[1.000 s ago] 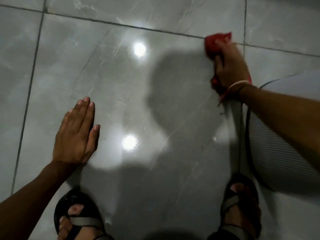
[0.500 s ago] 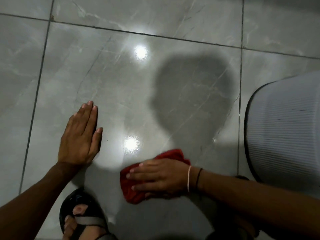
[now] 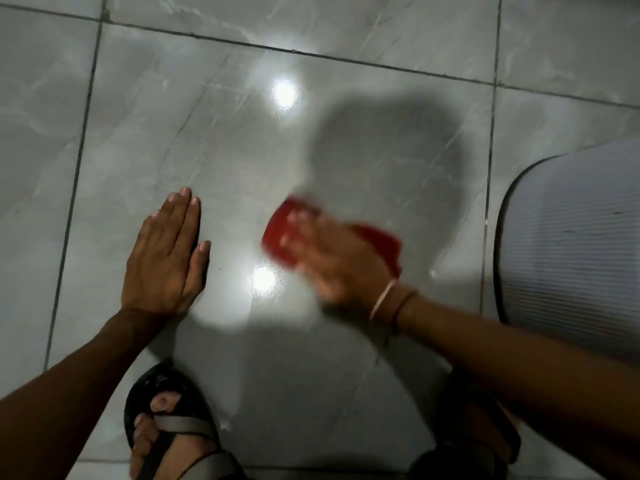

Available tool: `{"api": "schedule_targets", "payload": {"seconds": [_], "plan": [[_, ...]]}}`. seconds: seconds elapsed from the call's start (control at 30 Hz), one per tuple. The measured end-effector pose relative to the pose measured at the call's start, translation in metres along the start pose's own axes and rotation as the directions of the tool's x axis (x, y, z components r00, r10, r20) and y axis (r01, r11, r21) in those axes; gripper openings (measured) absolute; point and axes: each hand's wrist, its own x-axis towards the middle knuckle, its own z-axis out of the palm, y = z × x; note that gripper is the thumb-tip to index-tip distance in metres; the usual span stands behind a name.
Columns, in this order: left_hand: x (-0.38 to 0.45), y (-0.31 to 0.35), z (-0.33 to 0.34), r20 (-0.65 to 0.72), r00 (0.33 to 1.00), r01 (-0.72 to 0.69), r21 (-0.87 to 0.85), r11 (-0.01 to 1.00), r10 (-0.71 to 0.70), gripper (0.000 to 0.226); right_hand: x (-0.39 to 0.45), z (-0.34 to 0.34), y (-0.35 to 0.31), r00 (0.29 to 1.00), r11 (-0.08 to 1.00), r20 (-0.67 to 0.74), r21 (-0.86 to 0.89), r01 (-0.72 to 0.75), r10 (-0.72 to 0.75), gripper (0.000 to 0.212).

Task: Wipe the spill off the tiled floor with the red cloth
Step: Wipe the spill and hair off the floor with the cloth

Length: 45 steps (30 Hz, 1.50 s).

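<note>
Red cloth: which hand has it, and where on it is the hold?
The right hand presses flat on top of the red cloth, pinning it to the floor. The left hand holds nothing.

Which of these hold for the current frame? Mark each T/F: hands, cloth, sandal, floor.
1. The right hand presses the red cloth onto the tiled floor. True.
2. The left hand grips a second cloth. False: it lies flat and empty on the tile.
3. The left foot wears a strapped sandal. True.
4. The red cloth lies under the left hand. False: it is under the right hand.
</note>
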Motion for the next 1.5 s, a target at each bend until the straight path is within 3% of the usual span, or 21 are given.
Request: {"api": "schedule_targets", "payload": {"seconds": [0.1,0.2,0.23,0.3,0.4,0.47,0.53,0.63,0.77,0.87,0.93,1.0,1.07,1.1,1.17,1.27,1.3,1.37,1.43,1.47,1.5], "plan": [[-0.001,0.003,0.001,-0.006,1.000,-0.009,-0.007,1.000,0.009,0.063,-0.051,0.029,-0.054,0.827,0.889,0.327,0.186,0.418,-0.457,0.041],[0.000,0.004,-0.001,-0.009,1.000,-0.021,-0.004,1.000,0.021,0.063,-0.017,0.023,-0.028,0.623,0.746,0.425,0.246,0.620,-0.657,0.039],[0.000,0.002,-0.001,-0.010,1.000,-0.021,-0.002,1.000,0.020,0.063,0.004,0.020,-0.014,0.612,0.726,0.419,0.201,0.658,-0.671,0.038],[-0.001,0.001,-0.003,-0.008,1.000,-0.019,0.007,1.000,0.019,0.063,0.057,0.006,0.019,0.735,0.792,0.325,0.083,0.605,-0.595,0.035],[-0.006,0.001,-0.004,0.007,1.000,-0.029,0.018,0.999,0.029,0.062,0.135,-0.020,0.056,0.974,0.971,0.107,-0.111,0.212,-0.200,0.039],[-0.005,0.003,-0.004,0.019,0.999,-0.027,-0.001,1.000,0.027,0.062,0.162,-0.027,0.064,0.993,0.980,-0.008,-0.161,-0.118,0.118,0.043],[-0.003,0.004,-0.004,0.017,1.000,-0.024,-0.015,1.000,0.024,0.061,0.161,-0.022,0.051,0.969,0.954,-0.059,-0.172,-0.247,0.240,0.044],[-0.002,0.006,-0.002,-0.015,0.999,-0.045,-0.004,0.999,0.045,0.061,0.103,-0.003,0.011,0.995,0.982,-0.036,-0.159,-0.099,0.095,0.044],[-0.004,0.003,0.002,-0.017,0.998,-0.059,-0.010,0.998,0.058,0.062,-0.044,0.017,-0.040,0.942,0.973,0.244,0.060,0.224,-0.232,0.047],[-0.003,0.004,-0.002,-0.017,0.997,-0.074,-0.015,0.997,0.074,0.062,-0.086,0.007,-0.015,0.819,0.891,0.360,0.102,0.442,-0.448,0.049],[-0.001,0.005,-0.003,-0.004,0.997,-0.074,-0.021,0.997,0.074,0.062,-0.079,-0.011,0.027,0.852,0.898,0.301,0.035,0.439,-0.429,0.047],[-0.001,0.005,-0.004,-0.007,0.998,-0.065,-0.016,0.998,0.065,0.062,-0.063,-0.040,0.077,0.951,0.959,0.207,-0.119,0.259,-0.231,0.047],[-0.002,0.004,-0.004,-0.019,0.997,-0.074,-0.012,0.997,0.074,0.062,-0.046,-0.073,0.123,0.995,0.972,0.004,-0.217,-0.096,0.099,0.046],[-0.003,0.003,-0.004,-0.024,0.997,-0.079,-0.013,0.997,0.079,0.062,-0.035,-0.084,0.139,0.949,0.930,-0.130,-0.197,-0.309,0.288,0.046],[-0.003,0.002,-0.005,-0.028,0.996,-0.080,-0.010,0.997,0.080,0.061,-0.012,-0.089,0.153,0.748,0.782,-0.342,-0.057,-0.620,0.569,0.045],[-0.004,0.004,-0.004,-0.018,0.997,-0.071,-0.017,0.997,0.071,0.061,0.015,-0.073,0.129,0.531,0.625,-0.472,0.054,-0.779,0.703,0.046],[-0.002,0.004,-0.004,-0.008,0.998,-0.061,-0.028,0.998,0.061,0.062,0.017,-0.062,0.111,0.535,0.632,-0.482,0.053,-0.773,0.694,0.047],[0.000,0.003,-0.003,0.005,0.999,-0.050,-0.044,0.998,0.050,0.063,-0.002,-0.033,0.060,0.703,0.761,-0.409,-0.031,-0.648,0.582,0.049],[-0.002,0.003,-0.002,-0.007,0.999,-0.051,-0.042,0.998,0.051,0.063,-0.049,0.002,-0.002,0.940,0.940,-0.140,-0.106,-0.326,0.310,0.050],[-0.003,0.002,-0.001,-0.012,0.998,-0.057,-0.035,0.998,0.057,0.063,-0.073,0.013,-0.027,0.992,0.988,0.036,-0.095,-0.120,0.123,0.051],[-0.003,0.002,0.000,-0.015,0.998,-0.066,-0.029,0.997,0.065,0.063,-0.092,0.019,-0.040,0.980,0.995,0.185,-0.056,0.080,-0.068,0.051]]}}
